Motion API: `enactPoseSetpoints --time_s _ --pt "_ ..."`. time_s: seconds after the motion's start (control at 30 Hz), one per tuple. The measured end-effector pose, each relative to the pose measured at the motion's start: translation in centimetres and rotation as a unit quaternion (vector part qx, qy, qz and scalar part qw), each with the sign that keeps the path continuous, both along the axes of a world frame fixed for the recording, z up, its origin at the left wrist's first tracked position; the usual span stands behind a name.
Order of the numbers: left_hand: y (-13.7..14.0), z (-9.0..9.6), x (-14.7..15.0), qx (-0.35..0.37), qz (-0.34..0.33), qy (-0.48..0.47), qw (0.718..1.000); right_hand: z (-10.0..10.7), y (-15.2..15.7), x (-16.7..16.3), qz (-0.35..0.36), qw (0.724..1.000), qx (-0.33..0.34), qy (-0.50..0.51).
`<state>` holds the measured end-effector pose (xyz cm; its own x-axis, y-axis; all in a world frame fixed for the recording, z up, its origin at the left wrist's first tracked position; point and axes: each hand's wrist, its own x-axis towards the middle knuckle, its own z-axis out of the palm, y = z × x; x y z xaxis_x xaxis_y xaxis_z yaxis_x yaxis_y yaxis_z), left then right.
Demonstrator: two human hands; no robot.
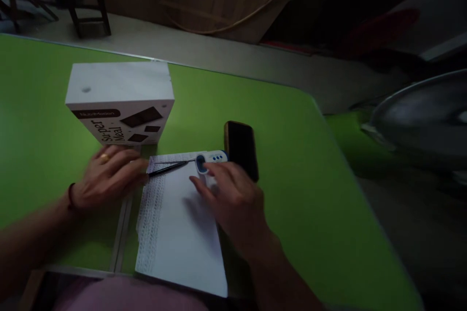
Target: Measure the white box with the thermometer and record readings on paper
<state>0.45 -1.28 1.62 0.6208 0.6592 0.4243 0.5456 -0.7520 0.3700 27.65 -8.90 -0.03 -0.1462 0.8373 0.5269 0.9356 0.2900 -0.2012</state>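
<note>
My left hand (115,175), with a ring and a dark red wristband, lies on the green table with its fingers stretched out, slightly blurred. Its fingertips are at one end of a black pen (168,170); whether they touch it I cannot tell. The pen lies across the top of a sheaf of white paper (182,233) with rows of handwriting down its left side. Over the paper's right edge is my right hand (237,199), thumb and index finger apart. Its index finger reaches the blue oval end of a small white device (216,157) with blue dots.
A white box (120,82) printed "Super Meal" stands behind my left hand. A dark phone (241,148) lies just right of the device. The green table (299,194) has a seam left of the paper. Beyond its right edge is a large round metallic object (426,121).
</note>
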Motion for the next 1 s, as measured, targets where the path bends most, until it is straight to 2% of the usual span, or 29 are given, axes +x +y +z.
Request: enactPoseSetpoints --time_s 0.1,0.17,0.23,0.3,0.4,0.47,0.53,0.6,0.67,0.77,0.9,1.0 --pt "-0.3 -0.4 1.0 0.07 -0.05 0.149 0.985 -0.5 0.0 -1.8 0.117 0.992 -0.012 0.046" --pt "-0.3 -0.7 1.3 0.072 -0.039 0.214 0.973 -0.9 0.0 -2.6 0.127 0.991 -0.034 0.026" --pt "-0.5 -0.7 1.5 0.067 -0.038 0.24 0.968 -1.5 0.0 -3.0 0.112 0.993 -0.037 0.001" --pt "-1.0 -0.4 1.7 0.051 -0.052 0.217 0.973 -1.9 0.0 -3.1 0.097 0.995 -0.026 -0.019" --pt "-2.0 0.4 2.1 -0.018 -0.091 0.113 0.989 -2.2 0.2 -3.2 0.096 0.995 -0.003 -0.023" --pt "-2.6 0.8 2.4 -0.095 -0.161 0.041 0.981 -2.3 0.2 -3.3 0.1 0.995 -0.002 0.024" --pt "-3.0 0.6 2.6 -0.159 -0.24 -0.001 0.958 -2.4 0.2 -3.6 0.086 0.988 -0.017 0.127" --pt "-3.2 -0.1 2.7 -0.179 -0.278 0.005 0.944 -2.5 0.0 -3.9 0.047 0.963 -0.053 0.262" --pt "-3.3 -1.2 2.7 -0.163 -0.279 0.053 0.945 -2.6 -0.3 -4.1 0.019 0.916 -0.101 0.388" --pt "-3.5 -2.6 2.6 -0.148 -0.273 0.143 0.94 -2.7 -0.3 -4.2 0.003 0.852 -0.167 0.496" --pt "-3.9 -3.2 2.8 -0.152 -0.258 0.185 0.936 -2.9 0.3 -4.2 -0.039 0.822 -0.197 0.532" --pt "-4.2 -3.2 2.9 -0.156 -0.253 0.181 0.938 -3.2 0.7 -4.2 -0.052 0.819 -0.186 0.54"
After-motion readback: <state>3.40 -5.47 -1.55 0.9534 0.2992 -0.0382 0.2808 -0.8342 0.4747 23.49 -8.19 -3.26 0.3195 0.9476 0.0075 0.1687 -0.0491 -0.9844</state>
